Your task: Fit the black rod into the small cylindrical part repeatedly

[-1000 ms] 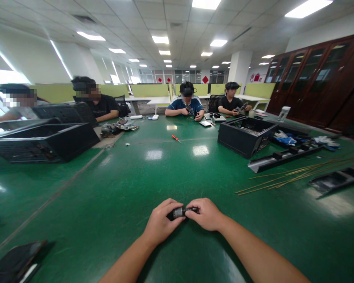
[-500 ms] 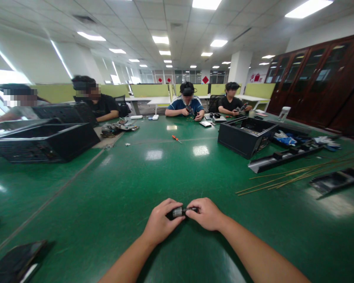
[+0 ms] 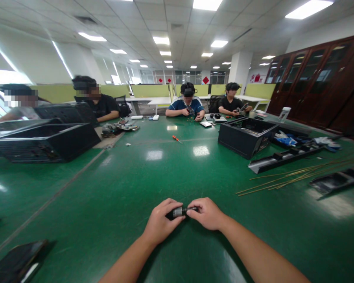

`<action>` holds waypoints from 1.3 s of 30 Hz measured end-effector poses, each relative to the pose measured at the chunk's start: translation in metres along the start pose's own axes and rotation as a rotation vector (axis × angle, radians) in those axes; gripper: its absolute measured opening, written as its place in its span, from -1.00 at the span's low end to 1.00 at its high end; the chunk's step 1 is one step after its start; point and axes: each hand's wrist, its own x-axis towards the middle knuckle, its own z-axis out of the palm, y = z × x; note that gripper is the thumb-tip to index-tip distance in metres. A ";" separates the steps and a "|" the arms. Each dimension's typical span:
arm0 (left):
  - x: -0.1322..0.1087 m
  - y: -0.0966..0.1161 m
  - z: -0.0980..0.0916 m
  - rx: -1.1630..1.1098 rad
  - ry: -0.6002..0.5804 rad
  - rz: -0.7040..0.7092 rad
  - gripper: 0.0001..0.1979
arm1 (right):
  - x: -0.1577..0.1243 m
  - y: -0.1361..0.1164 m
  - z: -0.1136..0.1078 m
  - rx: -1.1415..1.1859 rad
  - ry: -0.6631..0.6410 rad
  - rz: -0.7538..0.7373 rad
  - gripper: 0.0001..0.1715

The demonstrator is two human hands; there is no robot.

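Fingertips (image 3: 179,205): both sets curled in, thumbs opposite, parted only by the thickness of what they grip!
Dark-and-silver cylinder (image 3: 177,212): right there between the two hands, lying crosswise; too small to say exactly what it is.
Left hand (image 3: 159,221): wrapped round the thicker, silver-banded end, firm hold.
Right hand (image 3: 207,214): pinching the slim dark end, thumb on the near side.
Green table (image 3: 165,177): glossy beneath both forearms, lamps gleaming in it.
Thin rods (image 3: 271,183): fanned out to the right, beside a dark metal rail (image 3: 279,160).
Orange screwdriver (image 3: 176,138): out ahead, well apart from the hands.
Black cases (image 3: 237,140): one far right, more over on the left.
Co-workers (image 3: 195,105): four along the far side and left, one in blue straight across!
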 end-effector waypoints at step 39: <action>-0.002 -0.003 -0.002 0.009 0.067 -0.004 -0.69 | 0.002 0.008 0.001 0.266 -0.023 0.115 -0.74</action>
